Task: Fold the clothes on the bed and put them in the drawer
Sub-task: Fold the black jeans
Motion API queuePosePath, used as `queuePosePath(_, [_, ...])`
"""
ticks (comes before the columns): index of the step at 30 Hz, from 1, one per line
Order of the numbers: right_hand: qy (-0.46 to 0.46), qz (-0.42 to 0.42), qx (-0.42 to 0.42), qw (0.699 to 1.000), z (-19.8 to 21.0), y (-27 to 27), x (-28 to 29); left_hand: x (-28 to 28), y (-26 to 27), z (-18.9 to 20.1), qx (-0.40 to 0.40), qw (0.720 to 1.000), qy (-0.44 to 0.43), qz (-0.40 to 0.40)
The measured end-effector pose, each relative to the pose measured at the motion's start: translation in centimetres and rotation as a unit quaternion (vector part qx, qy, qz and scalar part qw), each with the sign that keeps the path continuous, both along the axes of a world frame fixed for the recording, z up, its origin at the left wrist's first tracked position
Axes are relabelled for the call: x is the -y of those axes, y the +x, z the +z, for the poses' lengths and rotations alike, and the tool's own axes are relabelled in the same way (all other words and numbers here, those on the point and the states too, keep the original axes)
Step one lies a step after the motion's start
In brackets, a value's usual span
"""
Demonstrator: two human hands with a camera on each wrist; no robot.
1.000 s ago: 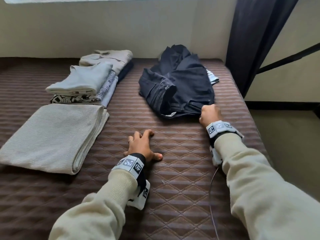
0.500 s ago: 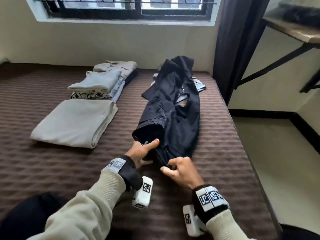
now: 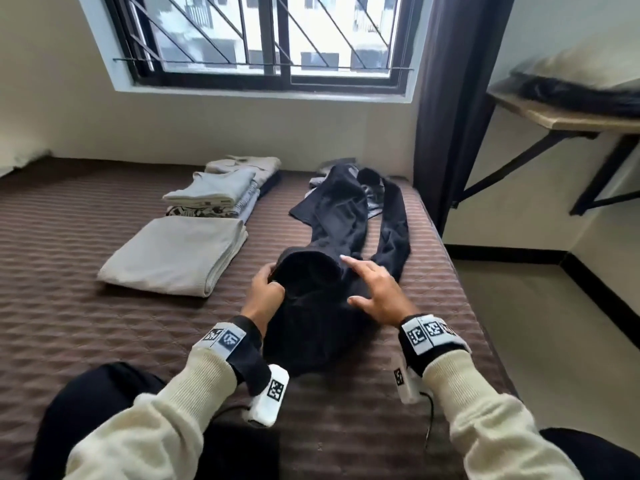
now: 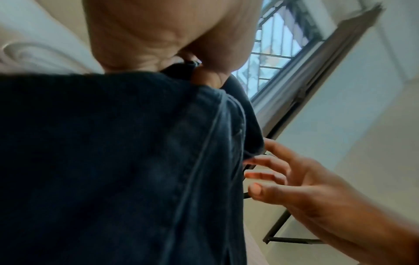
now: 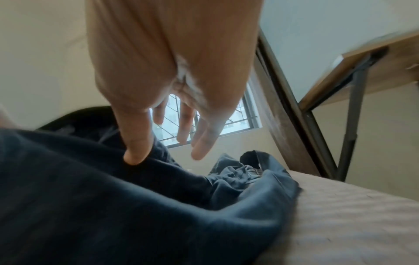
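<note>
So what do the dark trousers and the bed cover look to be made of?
The dark trousers, held by the left hand, look like heavy woven cotton, probably denim: matte navy cloth with raised stitched seams in the left wrist view. The bed cover seems a quilted synthetic fabric: brown, slightly shiny, stitched in diamonds. Neither fibre is certain.

Domestic bedroom.
Quilted brown bed (image 3: 86,306) w/ folded clothes stacks (image 3: 214,199), barred window (image 3: 277,39), dark curtain (image 3: 446,116), wall-mounted shelf (image 3: 568,119) on brackets.
</note>
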State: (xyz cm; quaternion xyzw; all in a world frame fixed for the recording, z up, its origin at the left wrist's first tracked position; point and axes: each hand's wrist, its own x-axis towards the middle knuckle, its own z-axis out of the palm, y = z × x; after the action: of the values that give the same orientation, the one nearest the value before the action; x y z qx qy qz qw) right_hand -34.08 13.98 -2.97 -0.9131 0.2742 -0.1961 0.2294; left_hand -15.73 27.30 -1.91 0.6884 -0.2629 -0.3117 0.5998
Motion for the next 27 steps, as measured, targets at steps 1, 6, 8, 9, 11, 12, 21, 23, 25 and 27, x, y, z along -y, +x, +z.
queuePosePath(1, [-0.026, 0.007, -0.023, 0.999, 0.6, 0.6, 0.0, -0.2, -0.1, 0.9, 0.026, 0.999, -0.011, -0.021])
queuePosePath(6, [0.070, 0.048, 0.088, 0.993, 1.4, 2.4, 0.5, -1.9, -1.5, 7.9, 0.067, 0.988, -0.071, -0.120])
queuePosePath(8, [0.186, 0.056, 0.184, 0.964, 1.8, 2.1, 0.5, -3.3, -1.3, 10.5, 0.041, 0.986, -0.094, -0.132])
queuePosePath(9, [0.223, 0.048, 0.212, 0.950, 2.2, 1.9, 0.2, -4.0, -1.1, 11.6, 0.028, 0.985, -0.102, -0.140])
queuePosePath(11, [0.247, 0.032, 0.249, 0.936, 3.3, 2.0, -0.6, -5.1, -0.6, 13.1, 0.028, 0.984, -0.093, -0.147])
queuePosePath(12, [0.248, 0.024, 0.263, 0.932, 3.9, 2.2, -0.8, -5.5, -0.1, 13.3, 0.039, 0.986, -0.079, -0.139])
queuePosePath(21, [0.040, -0.106, 0.325, 0.939, 13.4, 2.8, -1.3, -7.7, 4.1, 11.6, 0.391, 0.889, 0.211, -0.107])
queuePosePath(23, [0.020, -0.083, 0.302, 0.949, 15.0, 3.3, -2.3, -7.2, 3.1, 11.9, 0.402, 0.890, 0.135, -0.167])
queuePosePath(25, [0.035, -0.037, 0.289, 0.956, 16.0, 3.9, -3.8, -6.2, 1.5, 12.2, 0.387, 0.903, 0.037, -0.181])
queuePosePath(27, [0.087, 0.020, 0.308, 0.947, 16.7, 4.1, -5.7, -4.8, 0.5, 12.6, 0.323, 0.934, -0.062, -0.141])
